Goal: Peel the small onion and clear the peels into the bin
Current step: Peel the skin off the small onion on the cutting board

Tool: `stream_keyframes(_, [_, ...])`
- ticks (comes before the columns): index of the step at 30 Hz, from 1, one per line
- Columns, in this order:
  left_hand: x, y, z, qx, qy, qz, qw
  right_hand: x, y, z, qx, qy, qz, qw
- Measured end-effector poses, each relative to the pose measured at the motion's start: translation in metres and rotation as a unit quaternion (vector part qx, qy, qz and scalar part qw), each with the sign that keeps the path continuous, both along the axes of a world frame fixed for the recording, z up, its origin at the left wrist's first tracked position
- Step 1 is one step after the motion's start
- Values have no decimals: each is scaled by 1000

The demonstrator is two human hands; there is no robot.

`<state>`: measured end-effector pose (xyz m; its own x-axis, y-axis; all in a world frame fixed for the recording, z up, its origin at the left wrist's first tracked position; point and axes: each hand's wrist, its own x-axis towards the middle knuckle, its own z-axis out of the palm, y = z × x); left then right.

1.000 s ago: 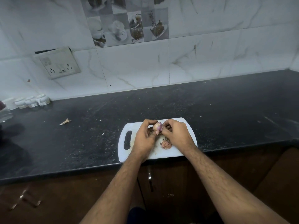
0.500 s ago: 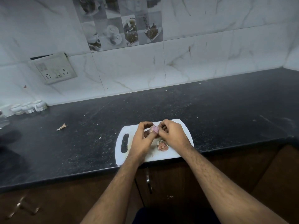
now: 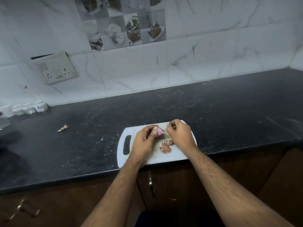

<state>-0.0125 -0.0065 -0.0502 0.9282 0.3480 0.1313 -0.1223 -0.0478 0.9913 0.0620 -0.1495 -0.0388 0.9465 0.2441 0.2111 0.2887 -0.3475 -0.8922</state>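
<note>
A small pink-purple onion (image 3: 159, 131) is pinched between the thumb and fingers of my left hand (image 3: 145, 141), just above a white cutting board (image 3: 177, 157). My right hand (image 3: 179, 134) is curled right beside the onion, a small gap apart from it, fingertips pinched together; whether a bit of peel is between them is too small to tell. A little heap of pinkish peels (image 3: 166, 147) lies on the board below the two hands. No bin is in view.
The board sits at the front edge of a black counter (image 3: 229, 115). A stray peel (image 3: 63, 128) lies on the counter to the left. Small white jars (image 3: 30, 108) stand at the back left under a wall socket (image 3: 55, 70). Brown cabinet doors (image 3: 172, 185) are below.
My right hand has pulled a short way to the right, off the onion. The left hand still holds the onion. The camera view has shifted slightly.
</note>
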Motion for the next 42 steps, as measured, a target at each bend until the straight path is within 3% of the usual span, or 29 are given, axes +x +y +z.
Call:
stream_keyframes(4, [1, 3, 0, -57, -4, 6, 998, 2, 1, -2, -33, -43, -1, 999])
stream_keyframes(8, [0, 3, -1, -39, -16, 22, 999, -1, 3, -2, -63, -101, 44, 992])
stream_keyframes(16, [1, 3, -3, 0, -32, 44, 999, -6, 3, -2, -19, -67, 95, 993])
stream_keyframes(25, [-2, 2, -1, 15, -31, 55, 998, -1, 3, -5, -52, -73, 65, 994])
stream_keyframes(42, [-1, 2, -1, -2, -31, 49, 998, 6, 3, -6, -9, -44, 88, 995])
